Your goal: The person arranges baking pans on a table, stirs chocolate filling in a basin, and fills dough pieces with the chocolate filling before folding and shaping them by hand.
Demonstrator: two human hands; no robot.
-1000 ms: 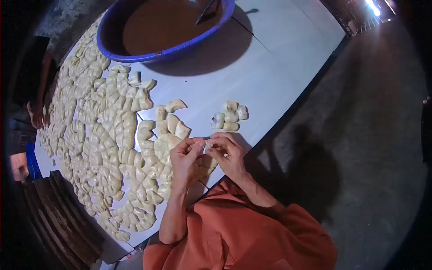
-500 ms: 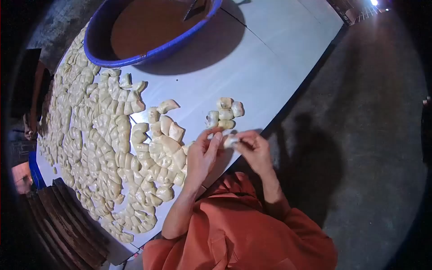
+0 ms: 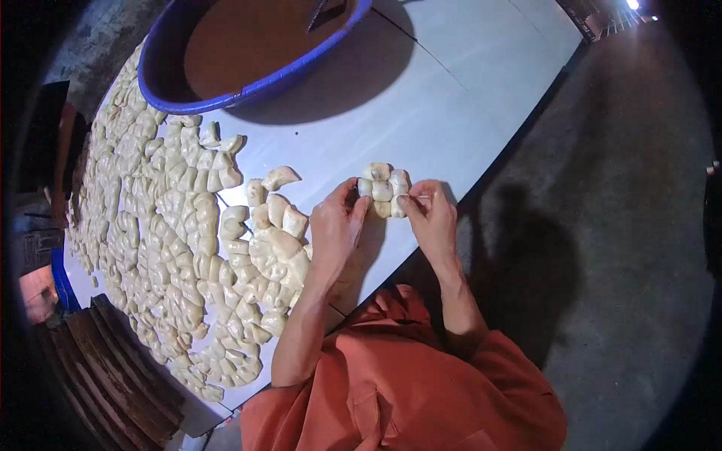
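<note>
On the white tabletop in front of me lies a small cluster of short, pale, rounded pieces (image 3: 380, 190), set side by side and touching. They look like dough or peeled root, some with darker spots. My left hand (image 3: 336, 224) holds the left side of the cluster, thumb and fingers bent against the edge pieces. From the right, my right hand (image 3: 433, 216) pinches at the lower right piece (image 3: 398, 207) with thumb and forefinger. A thin pale line shows between those fingers; I cannot make out what it is.
Many glossy pale pieces (image 3: 169, 248) cover the left of the table (image 3: 451, 120). A blue basin (image 3: 263, 89) of brown liquid (image 3: 241, 49) stands at the back, a dark tool in it. Dark curved slats (image 3: 113, 376) lie lower left. Beyond the right edge is grey floor (image 3: 632, 248).
My right hand has moved a pale piece up to the cluster's lower right. My left hand has shifted up against its left side.
</note>
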